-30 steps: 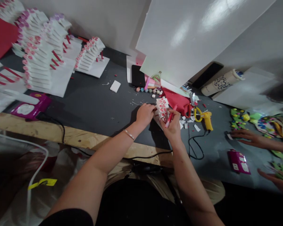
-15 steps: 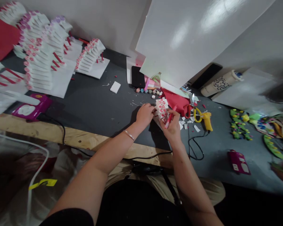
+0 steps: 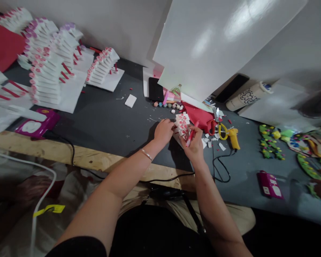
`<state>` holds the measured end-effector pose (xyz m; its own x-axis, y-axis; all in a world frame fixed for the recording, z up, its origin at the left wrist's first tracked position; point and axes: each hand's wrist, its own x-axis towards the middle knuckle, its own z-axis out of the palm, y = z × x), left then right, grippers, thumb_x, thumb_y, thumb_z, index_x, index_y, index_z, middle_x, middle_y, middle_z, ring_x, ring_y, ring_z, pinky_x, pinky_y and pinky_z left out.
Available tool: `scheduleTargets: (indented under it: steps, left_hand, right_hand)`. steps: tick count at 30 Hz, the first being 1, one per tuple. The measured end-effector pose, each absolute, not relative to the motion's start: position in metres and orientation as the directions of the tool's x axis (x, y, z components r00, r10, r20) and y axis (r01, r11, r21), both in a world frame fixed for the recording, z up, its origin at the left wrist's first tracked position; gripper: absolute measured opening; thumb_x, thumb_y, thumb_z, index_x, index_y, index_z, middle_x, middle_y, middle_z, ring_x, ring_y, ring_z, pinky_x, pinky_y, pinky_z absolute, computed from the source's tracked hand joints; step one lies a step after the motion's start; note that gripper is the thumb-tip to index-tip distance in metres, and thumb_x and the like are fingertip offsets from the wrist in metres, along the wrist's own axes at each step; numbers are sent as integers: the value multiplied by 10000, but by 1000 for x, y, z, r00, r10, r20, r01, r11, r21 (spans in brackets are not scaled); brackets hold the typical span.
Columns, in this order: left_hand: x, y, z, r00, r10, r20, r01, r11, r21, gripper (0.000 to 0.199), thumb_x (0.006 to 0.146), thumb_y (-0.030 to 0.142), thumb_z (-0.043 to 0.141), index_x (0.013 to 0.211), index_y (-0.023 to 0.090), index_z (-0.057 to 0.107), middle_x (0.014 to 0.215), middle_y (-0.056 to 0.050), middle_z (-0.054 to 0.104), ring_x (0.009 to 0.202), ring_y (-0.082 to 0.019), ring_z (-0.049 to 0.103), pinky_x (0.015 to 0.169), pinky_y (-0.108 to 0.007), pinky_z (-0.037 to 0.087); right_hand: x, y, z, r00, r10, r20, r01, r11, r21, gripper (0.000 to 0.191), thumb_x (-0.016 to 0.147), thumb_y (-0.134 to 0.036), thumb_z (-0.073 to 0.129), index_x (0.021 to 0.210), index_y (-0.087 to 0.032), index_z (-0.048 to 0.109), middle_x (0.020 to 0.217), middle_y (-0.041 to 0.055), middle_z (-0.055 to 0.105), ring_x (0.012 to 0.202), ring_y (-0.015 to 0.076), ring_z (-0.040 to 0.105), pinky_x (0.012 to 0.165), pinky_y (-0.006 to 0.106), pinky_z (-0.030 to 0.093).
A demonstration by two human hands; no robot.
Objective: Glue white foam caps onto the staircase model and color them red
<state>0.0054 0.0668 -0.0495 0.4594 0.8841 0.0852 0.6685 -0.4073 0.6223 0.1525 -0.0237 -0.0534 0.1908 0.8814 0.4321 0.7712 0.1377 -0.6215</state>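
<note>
My left hand (image 3: pixel 163 132) is closed at the left side of a small white stepped foam model (image 3: pixel 182 123) with red markings. Its fingertips press against the model's edge. On the other side, my right hand (image 3: pixel 194 144) grips a red marker pen (image 3: pixel 192 135), held slanted beside the model. The pen's tip is too small to make out. Red felt (image 3: pixel 200 116), scissors with a yellow and red handle (image 3: pixel 223 131) and scattered white foam scraps (image 3: pixel 210 140) lie just beyond my right hand.
Similar finished-looking white models (image 3: pixel 103 66) stand at the left back. A yellow glue gun (image 3: pixel 233 138) with a black cord lies to the right. Purple power strips (image 3: pixel 39 123) sit at both sides. A phone (image 3: pixel 155 89), paint pots and a tumbler (image 3: pixel 247 96) stand along the back.
The view has shifted slightly. Both hands stay at the model, and the marker pen remains in my right hand with hardly any movement.
</note>
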Motion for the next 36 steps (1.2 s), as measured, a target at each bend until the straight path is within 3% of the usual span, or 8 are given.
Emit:
scheduleTargets:
  steps: [36]
  left_hand:
    - [6,66,-53,437,897,65,686,-379,621,143,924,127,598,957,162,733,1058,-112,689,1102,-263,615,958,-377,502]
  right_hand:
    - [152,-25,-53,202,888,413,773,114,-624,467,896,-371,663,1283,-235,440,1327,186,642,1209,313,670,988,513,568]
